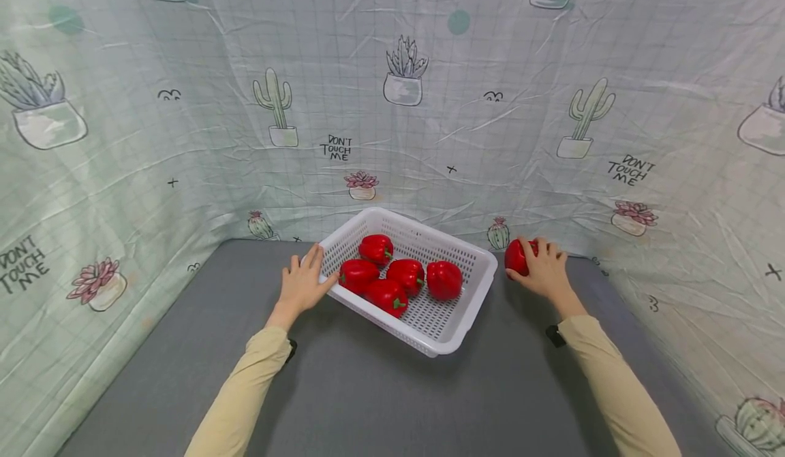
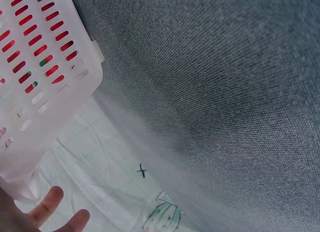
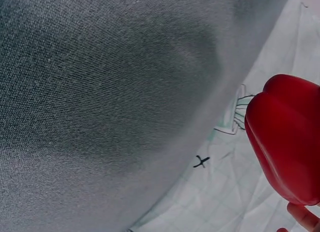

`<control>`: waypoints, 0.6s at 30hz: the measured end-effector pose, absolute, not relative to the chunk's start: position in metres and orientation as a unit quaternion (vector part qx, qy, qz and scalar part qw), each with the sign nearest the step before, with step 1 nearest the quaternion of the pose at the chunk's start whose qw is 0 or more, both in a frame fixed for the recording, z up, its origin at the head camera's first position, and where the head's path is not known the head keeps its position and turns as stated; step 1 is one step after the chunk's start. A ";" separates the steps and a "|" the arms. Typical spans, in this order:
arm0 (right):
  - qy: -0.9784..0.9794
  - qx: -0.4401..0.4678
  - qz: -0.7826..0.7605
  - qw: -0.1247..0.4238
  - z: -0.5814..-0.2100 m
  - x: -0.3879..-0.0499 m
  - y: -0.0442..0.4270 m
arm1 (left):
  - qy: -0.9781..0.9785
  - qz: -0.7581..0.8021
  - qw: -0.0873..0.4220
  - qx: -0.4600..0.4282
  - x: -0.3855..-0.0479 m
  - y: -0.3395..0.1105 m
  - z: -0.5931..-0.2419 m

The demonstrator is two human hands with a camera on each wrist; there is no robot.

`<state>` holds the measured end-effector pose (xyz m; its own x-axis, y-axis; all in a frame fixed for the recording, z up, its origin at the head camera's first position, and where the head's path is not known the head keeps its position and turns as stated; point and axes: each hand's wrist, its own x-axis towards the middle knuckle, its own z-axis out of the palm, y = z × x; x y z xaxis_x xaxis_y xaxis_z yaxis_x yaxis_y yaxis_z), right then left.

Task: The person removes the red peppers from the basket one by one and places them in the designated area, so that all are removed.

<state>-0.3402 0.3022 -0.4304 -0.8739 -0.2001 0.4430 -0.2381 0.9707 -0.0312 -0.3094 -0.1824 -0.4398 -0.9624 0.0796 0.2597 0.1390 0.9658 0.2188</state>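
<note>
A white perforated plastic basket (image 1: 423,338) stands at an angle on the grey surface. Inside it lie several red bell peppers (image 1: 444,281) with green stems. My left hand (image 1: 302,285) touches the basket's left corner, thumb over the rim and fingers spread; two of those fingers (image 2: 47,207) stick out past the basket wall in the left wrist view. To the right of the basket, my right hand (image 1: 546,274) grips another red bell pepper (image 3: 285,137) from above, thumb on the near side. The right wrist view shows this pepper held above the surface, most of the hand out of frame.
The grey cloth-covered surface (image 1: 380,402) extends in front of the basket and to both sides. A pale curtain (image 1: 429,137) printed with cacti hangs close behind the basket and along both sides. Dark bands (image 1: 555,336) sit at the wrists.
</note>
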 end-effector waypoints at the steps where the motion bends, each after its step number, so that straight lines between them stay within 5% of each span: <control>1: -0.968 0.111 0.041 0.222 -0.431 -0.342 0.302 | -0.983 -0.119 0.125 -0.056 -0.309 -0.183 -0.440; 18: -0.987 0.078 0.028 0.136 -0.447 -0.356 0.301 | -0.982 -0.123 0.128 -0.059 -0.310 -0.183 -0.442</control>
<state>-0.3556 0.3006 -0.4473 -0.9510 -0.1466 0.2723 -0.1620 0.9862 -0.0348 -0.3097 -0.1829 -0.4415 -0.9601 0.0852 0.2663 0.1483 0.9627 0.2265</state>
